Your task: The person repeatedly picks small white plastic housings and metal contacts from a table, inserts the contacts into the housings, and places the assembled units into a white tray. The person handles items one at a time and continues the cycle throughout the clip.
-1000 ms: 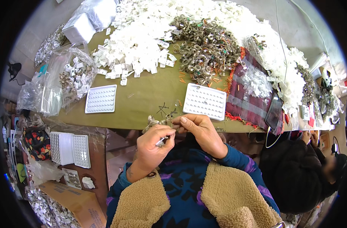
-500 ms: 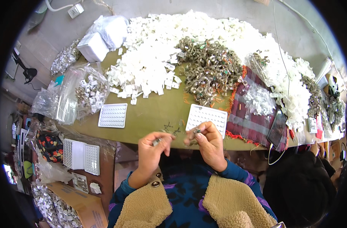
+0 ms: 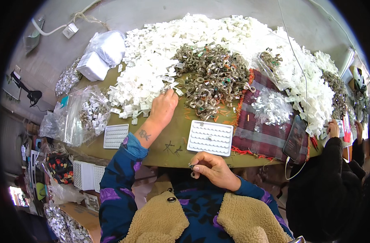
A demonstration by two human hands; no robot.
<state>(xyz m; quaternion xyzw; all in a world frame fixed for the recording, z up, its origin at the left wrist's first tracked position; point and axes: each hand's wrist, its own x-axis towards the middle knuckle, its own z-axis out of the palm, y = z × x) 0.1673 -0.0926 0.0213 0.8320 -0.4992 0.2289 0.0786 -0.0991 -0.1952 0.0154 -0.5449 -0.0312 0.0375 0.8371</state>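
Note:
My left hand (image 3: 164, 107) reaches to the near edge of a big heap of small white tags (image 3: 142, 87). Its fingers are bunched together at the tags, and I cannot make out what is between the tips. Close to my body, my right hand (image 3: 213, 169) pinches a small ring (image 3: 192, 166) between thumb and fingers. A white slotted tray (image 3: 192, 145) lies just beyond that hand, with one small grey piece (image 3: 209, 138) in it. Past the tray is a pile of greyish metal rings (image 3: 211, 77), with orange bits scattered at its edge.
Left of my forearm lies another white tray (image 3: 116, 137). Clear bags (image 3: 73, 119) and stacked white trays (image 3: 93, 67) stand farther left. At right are a plaid cloth (image 3: 249, 133), a phone (image 3: 295, 137) with a white cable, and another person's hand (image 3: 333, 128).
My left hand has moved from beside my right hand out to the white tags. My right hand has come slightly nearer my body, still pinching the ring. The whole view has shifted a little.

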